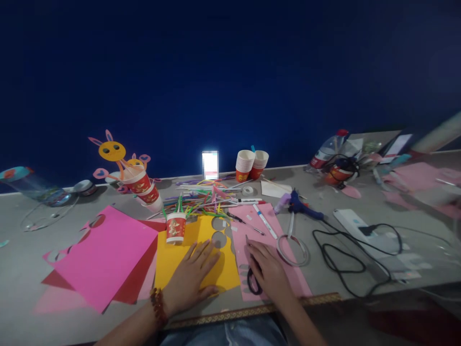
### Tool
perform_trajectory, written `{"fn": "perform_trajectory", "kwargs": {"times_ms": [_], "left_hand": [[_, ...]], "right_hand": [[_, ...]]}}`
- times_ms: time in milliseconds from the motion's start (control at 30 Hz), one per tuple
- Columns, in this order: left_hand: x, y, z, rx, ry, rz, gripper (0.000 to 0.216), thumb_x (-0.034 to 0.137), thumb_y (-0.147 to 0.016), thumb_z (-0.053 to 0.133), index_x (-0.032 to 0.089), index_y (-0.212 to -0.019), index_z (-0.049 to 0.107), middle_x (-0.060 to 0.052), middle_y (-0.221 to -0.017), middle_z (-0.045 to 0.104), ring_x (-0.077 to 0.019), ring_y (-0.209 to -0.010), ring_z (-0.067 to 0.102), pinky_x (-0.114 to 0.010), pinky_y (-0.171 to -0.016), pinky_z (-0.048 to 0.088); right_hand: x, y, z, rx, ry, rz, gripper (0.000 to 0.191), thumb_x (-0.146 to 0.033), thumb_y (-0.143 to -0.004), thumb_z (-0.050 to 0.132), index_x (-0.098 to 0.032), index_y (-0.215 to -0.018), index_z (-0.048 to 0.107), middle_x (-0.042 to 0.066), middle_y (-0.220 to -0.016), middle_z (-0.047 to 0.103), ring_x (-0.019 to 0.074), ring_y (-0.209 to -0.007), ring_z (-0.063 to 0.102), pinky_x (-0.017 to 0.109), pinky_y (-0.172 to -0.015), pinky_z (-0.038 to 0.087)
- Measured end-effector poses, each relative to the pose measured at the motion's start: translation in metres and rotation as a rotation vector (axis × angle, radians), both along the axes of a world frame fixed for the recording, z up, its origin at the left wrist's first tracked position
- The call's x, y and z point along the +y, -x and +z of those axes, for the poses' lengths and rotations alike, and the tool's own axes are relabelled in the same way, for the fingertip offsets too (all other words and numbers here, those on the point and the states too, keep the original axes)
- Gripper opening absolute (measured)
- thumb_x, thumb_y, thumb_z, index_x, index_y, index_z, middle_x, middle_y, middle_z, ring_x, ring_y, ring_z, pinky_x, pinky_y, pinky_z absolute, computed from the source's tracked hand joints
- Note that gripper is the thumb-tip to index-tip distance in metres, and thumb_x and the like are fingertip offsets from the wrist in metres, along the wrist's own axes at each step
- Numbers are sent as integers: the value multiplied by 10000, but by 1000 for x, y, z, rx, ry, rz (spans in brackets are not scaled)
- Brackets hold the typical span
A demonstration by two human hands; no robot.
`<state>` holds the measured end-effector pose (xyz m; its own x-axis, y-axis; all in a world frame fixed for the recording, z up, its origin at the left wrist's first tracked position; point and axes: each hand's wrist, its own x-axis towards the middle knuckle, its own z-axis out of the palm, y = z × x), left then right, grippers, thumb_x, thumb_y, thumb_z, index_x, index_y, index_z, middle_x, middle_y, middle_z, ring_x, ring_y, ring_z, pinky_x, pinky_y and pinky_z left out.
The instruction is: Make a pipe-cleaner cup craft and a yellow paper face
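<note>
My left hand (pixel 192 274) lies flat with fingers spread on a yellow paper sheet (pixel 187 240) that has round holes cut out near its top edge. My right hand (pixel 268 271) rests on a light pink paper sheet (pixel 264 240), its fingers curled over black-handled scissors (pixel 254 281) whose loops show under the palm. A small red paper cup (pixel 175 227) stands just above my left hand. Two pens (pixel 264 221) lie on the pink sheet above my right hand.
A bright pink sheet (pixel 104 254) over red paper lies at left. Colourful straws (pixel 196 199), stacked cups (pixel 248 165), a lit phone (pixel 210 165), a blue glue gun (pixel 300 206) with black cable (pixel 342 259), a power strip (pixel 363 230) and cup-and-paper bunny crafts (pixel 139 182) fill the table.
</note>
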<state>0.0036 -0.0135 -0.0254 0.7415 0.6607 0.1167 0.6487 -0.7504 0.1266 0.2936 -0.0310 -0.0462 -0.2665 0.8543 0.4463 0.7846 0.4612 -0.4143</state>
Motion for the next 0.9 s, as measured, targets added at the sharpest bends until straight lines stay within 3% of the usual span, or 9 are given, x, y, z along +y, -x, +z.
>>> {"fn": "perform_trajectory", "kwargs": {"times_ms": [167,267,333,500,600,900], "left_hand": [[-2,-2,-3,-2,6,-14,780,626,-933,526,222,-1558,294,-139,-1633,269,-321,-1498,264,-561,-1186,288],[-4,-3,-3,-25,24,4,715,557,-925,583,224,-1520,369,-140,-1615,311,-331,-1482,291,-575,-1184,283],[-6,-4,-2,-43,32,31,662,503,-913,617,233,-1485,422,-138,-1585,368,-335,-1449,344,-578,-1174,297],[-11,-4,-1,-57,42,74,642,485,-888,657,245,-1450,460,-145,-1529,438,-330,-1398,410,-557,-1155,333],[-12,-4,-3,-61,42,80,665,485,-883,667,242,-1459,442,-149,-1536,425,-327,-1416,390,-562,-1166,320],[-12,-4,-2,-64,67,85,629,466,-892,665,216,-1432,463,-151,-1473,494,-332,-1436,367,-577,-1177,308]], "right_hand": [[31,-8,25,-37,-30,-7,299,-179,-967,446,-182,-1169,666,114,-1190,722,252,-1106,671,407,-937,563],[83,-15,52,-71,-29,-125,300,-238,-994,448,-172,-1199,656,124,-1240,698,247,-1156,640,384,-1010,504],[126,-17,64,-212,65,-231,309,-216,-987,463,-157,-1235,638,135,-1307,656,243,-1199,606,349,-1029,470],[208,-15,60,-392,242,-340,225,-166,-918,596,-127,-1124,679,152,-1220,664,258,-1108,617,334,-963,465],[224,-15,50,-432,255,-361,205,-212,-916,616,-117,-1085,683,171,-1224,630,294,-1132,570,358,-919,472],[225,-23,43,-443,200,-275,199,-200,-944,554,-130,-1062,698,140,-1236,610,291,-1137,506,379,-943,462]]}}
